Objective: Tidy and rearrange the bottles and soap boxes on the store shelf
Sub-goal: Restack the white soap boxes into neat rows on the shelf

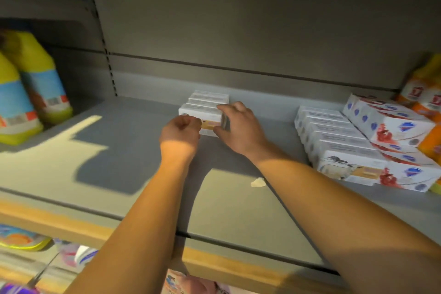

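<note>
Along the bottom of the frame, below the shelf's front lip, colourful packages on a lower level show only as blurred shapes. Above them the grey shelf fills the middle of the frame, with a small pale scrap lying on it just right of centre.

Two bare forearms reach up from the bottom edge toward the centre. The left hand is curled into a loose fist, its knuckles against the front left face of a small block of white soap boxes; whether its fingers actually pinch a box cannot be told. The right hand grips the block's right end, fingers over the top edge and thumb against the front. The two hands are close together but apart, one on each side of the block.

That block stands at the centre of the frame, near the back panel. At the right, well apart from it, a longer row of white soap boxes runs front to back, with red-and-blue printed soap boxes stacked just beside it. Orange bottles stand behind those at the right edge. At the far left, two yellow bottles with blue labels stand side by side.
</note>
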`<state>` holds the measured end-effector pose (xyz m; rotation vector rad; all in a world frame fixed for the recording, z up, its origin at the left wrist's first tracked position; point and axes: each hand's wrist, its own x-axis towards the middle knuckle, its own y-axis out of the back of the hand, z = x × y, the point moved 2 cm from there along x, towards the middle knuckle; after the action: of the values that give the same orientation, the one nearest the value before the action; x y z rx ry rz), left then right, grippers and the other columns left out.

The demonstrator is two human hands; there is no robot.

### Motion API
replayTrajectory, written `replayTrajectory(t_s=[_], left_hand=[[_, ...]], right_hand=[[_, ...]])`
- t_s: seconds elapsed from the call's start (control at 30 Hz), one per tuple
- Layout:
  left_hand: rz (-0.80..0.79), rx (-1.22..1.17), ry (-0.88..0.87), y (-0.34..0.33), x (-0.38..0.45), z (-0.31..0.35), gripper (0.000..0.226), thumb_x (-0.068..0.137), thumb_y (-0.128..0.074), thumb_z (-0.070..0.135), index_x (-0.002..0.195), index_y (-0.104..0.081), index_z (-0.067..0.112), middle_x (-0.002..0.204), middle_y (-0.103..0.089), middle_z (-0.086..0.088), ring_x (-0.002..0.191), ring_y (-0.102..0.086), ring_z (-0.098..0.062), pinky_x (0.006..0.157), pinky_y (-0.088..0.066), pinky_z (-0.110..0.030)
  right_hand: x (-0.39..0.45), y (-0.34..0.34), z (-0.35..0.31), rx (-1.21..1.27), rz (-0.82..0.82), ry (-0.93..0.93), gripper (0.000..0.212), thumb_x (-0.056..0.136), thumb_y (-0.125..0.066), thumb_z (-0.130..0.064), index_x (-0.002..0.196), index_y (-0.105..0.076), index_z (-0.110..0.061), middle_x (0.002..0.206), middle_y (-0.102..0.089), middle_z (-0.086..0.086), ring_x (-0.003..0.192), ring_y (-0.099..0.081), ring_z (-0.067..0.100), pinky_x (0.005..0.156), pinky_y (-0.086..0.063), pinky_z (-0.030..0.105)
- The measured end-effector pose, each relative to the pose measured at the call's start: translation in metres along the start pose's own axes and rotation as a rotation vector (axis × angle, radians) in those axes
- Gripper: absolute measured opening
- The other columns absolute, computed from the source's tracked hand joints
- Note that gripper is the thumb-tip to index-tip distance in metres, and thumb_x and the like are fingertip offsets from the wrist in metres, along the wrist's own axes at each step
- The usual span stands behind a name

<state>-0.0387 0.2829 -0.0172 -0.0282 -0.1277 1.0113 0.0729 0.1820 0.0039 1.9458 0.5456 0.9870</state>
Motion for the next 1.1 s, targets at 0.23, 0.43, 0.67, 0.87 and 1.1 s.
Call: replayTrajectory(t_s=[0.23,0.43,0.67,0.87,1.1], left_hand=[[0.078,-0.059,-0.020,0.004,0.005,0.005,0.016,0.073,-0.057,0.030,0.079,-0.067,0.019,0.077,-0.071,-0.004,0.071,-0.064,-0.024,0.083,-0.056,-0.048],[0.069,-0.047,-0.046,0.004,0.003,0.006,0.014,0.078,-0.057,0.025,0.083,-0.069,0.021,0.075,-0.071,0.002,0.066,-0.064,-0.020,0.082,-0.057,-0.046],[-0.071,0.119,-0.120,-0.013,-0.006,0.007,0.011,0.075,-0.058,0.030,0.075,-0.066,0.025,0.081,-0.070,0.004,0.084,-0.068,-0.027,0.083,-0.056,-0.047],[-0.399,0.047,-0.119,-0.034,-0.030,0.005,0.026,0.083,-0.058,0.044,0.083,-0.071,0.022,0.084,-0.074,-0.005,0.083,-0.070,-0.027,0.066,-0.060,-0.042],[-0.596,-0.057,-0.087,-0.041,-0.041,0.004,0.021,0.089,-0.064,0.031,0.102,-0.065,0.014,0.089,-0.071,-0.020,0.064,-0.067,-0.032,0.053,-0.056,-0.034]], right_hand=[[0.008,-0.029,-0.001,-0.216,0.108,0.086,0.056,0.084,-0.067,-0.035,0.134,-0.048,-0.017,0.144,-0.043,0.003,0.131,-0.033,0.028,0.107,-0.031,0.034],[-0.001,-0.018,-0.001,0.247,0.088,-0.128,0.040,0.083,-0.072,-0.024,0.117,-0.051,-0.018,0.121,-0.056,0.005,0.107,-0.055,0.025,0.085,-0.042,0.029],[-0.066,0.035,0.040,0.756,0.126,-0.379,0.019,0.076,-0.071,-0.034,0.093,-0.063,-0.033,0.099,-0.068,-0.010,0.092,-0.067,0.014,0.082,-0.057,0.041],[-0.095,0.049,0.053,0.952,0.176,-0.414,0.022,0.067,-0.070,-0.040,0.089,-0.067,-0.039,0.102,-0.072,-0.002,0.093,-0.071,0.019,0.084,-0.058,0.050],[-0.091,0.049,0.054,0.931,0.189,-0.359,0.026,0.061,-0.068,-0.051,0.087,-0.068,-0.045,0.098,-0.074,-0.004,0.094,-0.070,0.016,0.086,-0.057,0.050]])
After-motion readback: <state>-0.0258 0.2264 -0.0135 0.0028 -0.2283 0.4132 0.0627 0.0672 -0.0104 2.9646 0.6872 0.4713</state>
